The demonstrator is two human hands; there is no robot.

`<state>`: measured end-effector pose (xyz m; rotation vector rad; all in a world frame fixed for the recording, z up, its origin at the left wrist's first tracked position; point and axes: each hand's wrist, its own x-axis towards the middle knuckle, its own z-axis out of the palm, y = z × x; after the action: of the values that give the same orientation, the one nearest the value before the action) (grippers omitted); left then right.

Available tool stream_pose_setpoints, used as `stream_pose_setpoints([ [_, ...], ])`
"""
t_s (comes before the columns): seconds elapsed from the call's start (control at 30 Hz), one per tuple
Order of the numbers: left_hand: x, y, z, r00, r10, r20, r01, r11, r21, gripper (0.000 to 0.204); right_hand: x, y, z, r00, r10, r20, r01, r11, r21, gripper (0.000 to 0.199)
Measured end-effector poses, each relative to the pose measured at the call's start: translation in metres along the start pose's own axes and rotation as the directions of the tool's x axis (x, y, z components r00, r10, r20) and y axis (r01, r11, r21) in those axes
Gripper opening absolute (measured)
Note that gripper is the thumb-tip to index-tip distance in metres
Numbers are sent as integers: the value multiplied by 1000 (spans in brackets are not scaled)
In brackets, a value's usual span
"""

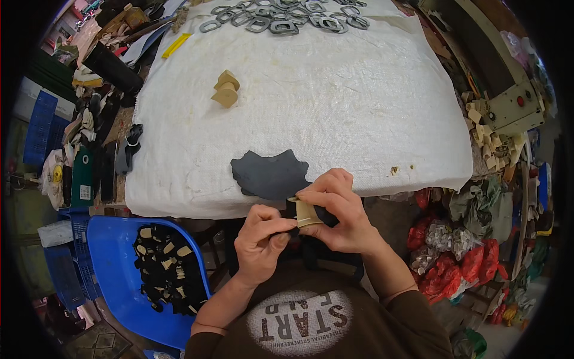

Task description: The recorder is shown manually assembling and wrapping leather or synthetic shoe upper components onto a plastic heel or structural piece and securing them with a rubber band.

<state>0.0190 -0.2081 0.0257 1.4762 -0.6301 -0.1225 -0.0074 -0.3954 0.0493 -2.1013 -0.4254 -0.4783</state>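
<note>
Both hands meet just off the near edge of the white pad (335,113), over the person's lap. The left hand (258,239) is curled narrow, thumb and fingertips pinched on the left end of a small black piece (286,232). The right hand (341,209) is closed on a tan piece (307,213), thumb on its near side and fingers bent over its top; this tan piece lies against the black one, and the two hands touch at the fingertips. Just beyond the hands, on the near part of the pad, lies a fanned stack of black cut pieces (270,173), its edge touching the right hand's fingers or just behind them; which, I cannot tell. Farther off and to the left, a small stack of tan pieces (226,90) stands on the pad, well apart from the hands. At the far edge lie many grey rings (287,17) in a loose heap, with a yellow strip (176,45) to their left, at the pad's far left corner. To the near left, below the pad, a blue chair (113,263) holds a pile of black and tan pieces (167,269). Red bags (460,263) lie on the floor to the right.
</note>
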Motion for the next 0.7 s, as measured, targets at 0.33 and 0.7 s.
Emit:
stream_pose_setpoints([
  [0.33,14,5,8,895,444,45,-431,834,344,17,-1,-6,3,997,-5,76,-3,995,102,47],
  [0.7,18,11,-4,844,-395,361,508,806,-305,29,-3,-3,10,986,-168,21,169,974,-149,47],
])
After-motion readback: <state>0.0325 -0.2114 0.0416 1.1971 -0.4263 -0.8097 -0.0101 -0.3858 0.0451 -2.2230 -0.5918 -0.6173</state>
